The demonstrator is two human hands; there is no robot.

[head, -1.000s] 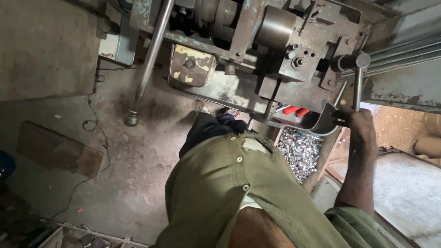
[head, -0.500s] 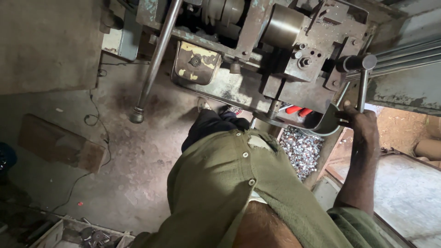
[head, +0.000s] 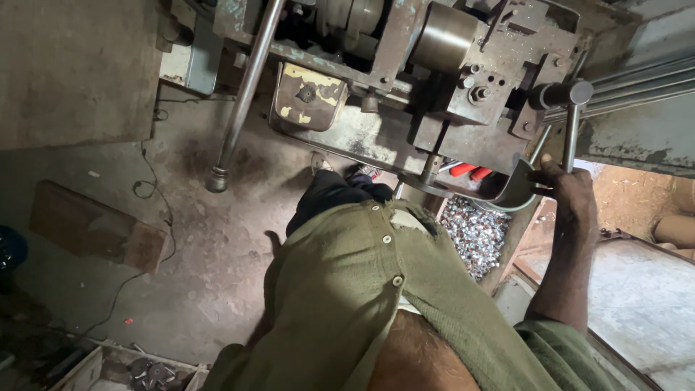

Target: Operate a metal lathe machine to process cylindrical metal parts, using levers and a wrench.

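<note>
Item: right hand [head: 572, 192], fingers wrapped tight on metal lever handle [head: 572, 137] at press machine [head: 463, 108], right of olive shirt [head: 376, 304]. Left hand: not in view. Advice: keep grip low and firm, wrist clear of curved guard [head: 515, 190]. Scrap pile [head: 474, 232] below.

No packages, signs or screens — only a worn yellow plate [head: 308, 95] on the machine [head: 463, 80].
</note>
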